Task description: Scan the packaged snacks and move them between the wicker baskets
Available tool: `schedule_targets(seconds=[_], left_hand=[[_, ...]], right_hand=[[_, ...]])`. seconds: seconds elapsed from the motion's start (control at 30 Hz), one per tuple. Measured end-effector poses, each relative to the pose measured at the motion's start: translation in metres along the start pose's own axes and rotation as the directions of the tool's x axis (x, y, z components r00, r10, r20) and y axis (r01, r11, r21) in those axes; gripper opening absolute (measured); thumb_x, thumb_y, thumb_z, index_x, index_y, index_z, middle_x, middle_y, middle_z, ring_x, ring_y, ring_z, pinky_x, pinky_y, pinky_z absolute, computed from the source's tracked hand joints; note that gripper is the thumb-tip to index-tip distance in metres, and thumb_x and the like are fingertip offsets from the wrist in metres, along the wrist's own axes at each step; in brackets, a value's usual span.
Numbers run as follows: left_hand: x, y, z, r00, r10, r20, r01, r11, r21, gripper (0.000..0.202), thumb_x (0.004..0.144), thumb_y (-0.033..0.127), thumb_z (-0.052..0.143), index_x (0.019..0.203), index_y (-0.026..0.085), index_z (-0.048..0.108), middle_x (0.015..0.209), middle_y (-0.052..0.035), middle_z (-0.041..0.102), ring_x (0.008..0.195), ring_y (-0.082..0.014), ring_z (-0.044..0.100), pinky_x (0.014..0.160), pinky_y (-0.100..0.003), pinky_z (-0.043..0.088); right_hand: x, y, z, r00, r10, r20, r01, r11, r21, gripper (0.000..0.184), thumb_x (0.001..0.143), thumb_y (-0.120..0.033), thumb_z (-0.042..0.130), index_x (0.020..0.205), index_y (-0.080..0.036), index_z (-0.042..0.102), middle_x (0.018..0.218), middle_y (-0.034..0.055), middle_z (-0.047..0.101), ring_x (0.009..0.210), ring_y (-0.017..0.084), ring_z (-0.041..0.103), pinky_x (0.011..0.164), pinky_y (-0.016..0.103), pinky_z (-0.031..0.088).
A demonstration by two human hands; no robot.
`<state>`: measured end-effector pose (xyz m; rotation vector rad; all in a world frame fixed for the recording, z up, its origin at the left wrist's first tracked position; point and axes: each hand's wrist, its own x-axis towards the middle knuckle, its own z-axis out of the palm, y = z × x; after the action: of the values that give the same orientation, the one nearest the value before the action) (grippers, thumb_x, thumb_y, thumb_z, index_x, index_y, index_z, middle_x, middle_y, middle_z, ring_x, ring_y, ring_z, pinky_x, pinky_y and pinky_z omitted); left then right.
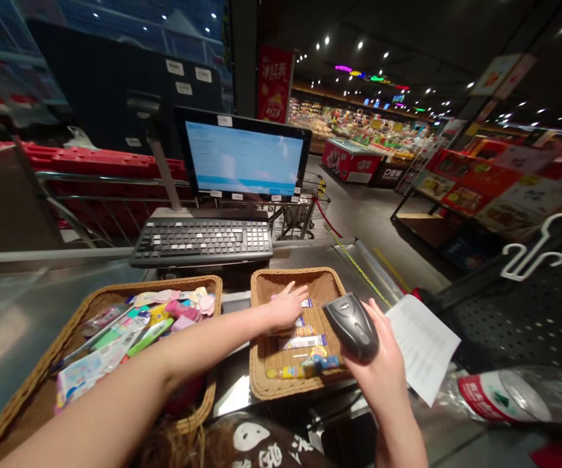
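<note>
My left hand [288, 308] reaches across into the smaller wicker basket [257, 364], palm down with fingers stretched out, over small wrapped items. Whether it touches one of them is hidden under the palm. My right hand [386, 354] is wrapped around a dark barcode scanner [351, 325], held above the basket's right side with its head tilted toward the left hand. Near the basket's front lie a white and blue packet [303, 342] and a yellow and blue tube-shaped item [296, 371]. Under my left forearm, a larger wicker basket [90, 296] holds colourful packaged goods [129, 331].
Behind the baskets stand a black keyboard [203, 240] and a lit monitor [246, 159]. To the right are a printed paper sheet [424, 341], a plastic bottle with a red label [499, 395] and a white hanger [529, 257]. Red shopping carts [105, 162] stand beyond the counter.
</note>
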<state>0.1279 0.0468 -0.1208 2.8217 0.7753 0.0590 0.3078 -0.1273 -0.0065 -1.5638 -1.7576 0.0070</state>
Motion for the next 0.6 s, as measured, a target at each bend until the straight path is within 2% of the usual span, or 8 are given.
schedule_targets(seconds=[0.1, 0.2, 0.3, 0.47, 0.6], left_hand=[[0.018, 0.011, 0.026, 0.997, -0.011, 0.081, 0.012, 1.0, -0.01, 0.017, 0.071, 0.012, 0.067, 0.083, 0.018, 0.077, 0.144, -0.0133, 0.054, 0.147, -0.0308, 0.032, 0.125, -0.053, 0.011], [0.032, 0.02, 0.051, 0.991, -0.05, 0.122, 0.051, 0.999, -0.006, 0.02, 0.06, 0.011, 0.075, 0.078, 0.019, 0.079, 0.137, -0.0122, 0.06, 0.144, -0.0377, 0.034, 0.125, -0.049, 0.015], [0.042, 0.027, 0.069, 0.985, -0.096, 0.141, 0.098, 0.995, -0.004, 0.025, 0.059, 0.009, 0.074, 0.081, 0.021, 0.079, 0.135, -0.0107, 0.062, 0.143, -0.0402, 0.036, 0.125, -0.051, 0.013], [0.047, 0.037, 0.083, 0.976, -0.144, 0.161, 0.148, 0.989, -0.009, 0.033, 0.07, 0.014, 0.067, 0.101, 0.023, 0.076, 0.141, -0.0117, 0.058, 0.145, -0.0324, 0.035, 0.125, -0.054, 0.003], [0.044, 0.038, 0.081, 0.969, -0.194, 0.156, 0.201, 0.979, -0.036, 0.037, 0.075, 0.013, 0.062, 0.11, 0.017, 0.073, 0.141, -0.0176, 0.056, 0.143, -0.0331, 0.037, 0.124, -0.054, 0.011]], right_hand=[[0.0, 0.01, -0.003, 1.0, 0.012, 0.019, -0.012, 1.0, -0.014, 0.062, 0.082, -0.029, 0.063, 0.139, -0.018, 0.043, 0.14, 0.0156, 0.053, 0.145, 0.036, 0.033, 0.116, 0.065, 0.025], [0.001, 0.017, -0.003, 0.999, 0.031, 0.023, -0.031, 0.999, -0.022, 0.059, 0.082, -0.026, 0.061, 0.138, -0.018, 0.044, 0.14, 0.0155, 0.053, 0.145, 0.036, 0.033, 0.117, 0.065, 0.025], [0.004, 0.022, -0.002, 0.999, 0.038, 0.019, -0.038, 0.999, -0.031, 0.06, 0.08, -0.024, 0.061, 0.138, -0.018, 0.045, 0.14, 0.0154, 0.054, 0.145, 0.036, 0.034, 0.116, 0.065, 0.025], [0.009, 0.028, -0.001, 1.0, 0.025, -0.015, -0.025, 1.0, -0.003, 0.056, 0.082, -0.024, 0.061, 0.136, -0.019, 0.047, 0.137, 0.0148, 0.055, 0.144, 0.036, 0.036, 0.115, 0.066, 0.028], [0.01, 0.032, 0.0, 1.0, 0.021, -0.011, -0.021, 0.999, 0.024, 0.055, 0.083, -0.026, 0.064, 0.135, -0.019, 0.048, 0.138, 0.0154, 0.055, 0.144, 0.036, 0.035, 0.115, 0.065, 0.03]])
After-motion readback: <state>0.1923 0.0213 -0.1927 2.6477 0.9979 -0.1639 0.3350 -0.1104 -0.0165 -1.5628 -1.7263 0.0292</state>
